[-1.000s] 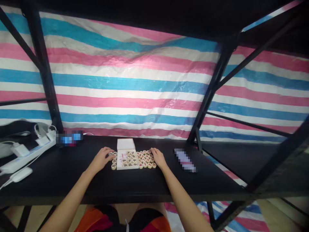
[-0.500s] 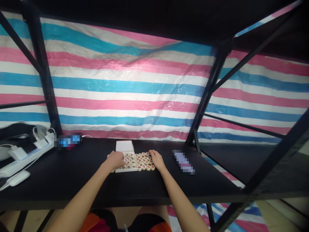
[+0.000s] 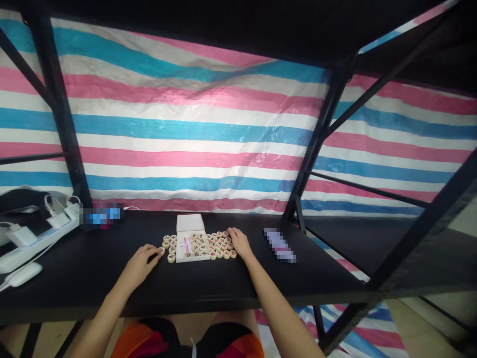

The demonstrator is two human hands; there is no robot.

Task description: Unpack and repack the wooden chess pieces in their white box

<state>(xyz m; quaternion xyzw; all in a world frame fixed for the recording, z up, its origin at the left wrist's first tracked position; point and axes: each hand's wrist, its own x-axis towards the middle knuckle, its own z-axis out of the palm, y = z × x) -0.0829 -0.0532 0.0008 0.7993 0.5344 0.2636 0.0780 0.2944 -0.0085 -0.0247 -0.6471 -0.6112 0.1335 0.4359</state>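
A white box (image 3: 180, 258) stands on the black table with its lid (image 3: 190, 223) folded back. Inside are several round Chinese chess pieces (image 3: 202, 247) with dark characters, mostly towards its right side and front. My left hand (image 3: 143, 263) is left of the box, thumb and fingers closed on a chess piece (image 3: 161, 251) at table level. Beside it sit several dark-marked pieces (image 3: 171, 249). Red-marked pieces (image 3: 219, 245) are grouped in rows right of the box. My right hand (image 3: 239, 242) lies against their right edge, fingers stretched out, holding nothing visible.
To the right lies a blurred phone-like object (image 3: 279, 245). A white power strip (image 3: 40, 238) with chargers and cables is at the far left, near another blurred item (image 3: 101, 216). Black metal posts (image 3: 309, 154) frame the table (image 3: 208, 291), with striped sheeting (image 3: 194, 129) behind.
My left hand has come out of the box and moved left to the dark-marked pieces, a piece in its fingers. The box's left part is uncovered. My right hand stays beside the red-marked pieces.
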